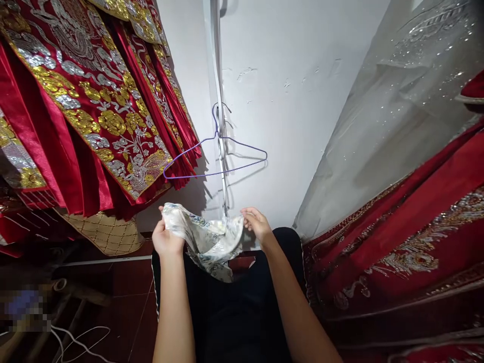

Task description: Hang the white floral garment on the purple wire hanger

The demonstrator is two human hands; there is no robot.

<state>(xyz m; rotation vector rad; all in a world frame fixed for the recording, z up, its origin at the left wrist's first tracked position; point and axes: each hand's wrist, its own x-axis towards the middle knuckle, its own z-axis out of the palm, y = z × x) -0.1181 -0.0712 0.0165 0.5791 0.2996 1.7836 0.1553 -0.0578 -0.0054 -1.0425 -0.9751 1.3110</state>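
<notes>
A pale garment (217, 249) with a floral print is stretched loosely between my two hands, above my lap. At its left end my left hand (167, 239) is closed on the cloth, thumb on top. My right hand (257, 226) pinches the edge of the garment at its right end. The cloth sags in folds between them, and its kind of garment cannot be made out. A purple wire hanger (181, 177) with nothing on it hangs above the cloth by a thin white upright pole (218, 75). The pole's lower end is hidden behind the garment.
Red robes (113, 121) with gold and silver embroidery hang at the left. A sheer sparkling white fabric (351, 136) and a red embroidered garment (408, 242) hang close at the right. A white wall (295, 116) stands ahead. White cables (81, 348) lie on the floor, lower left.
</notes>
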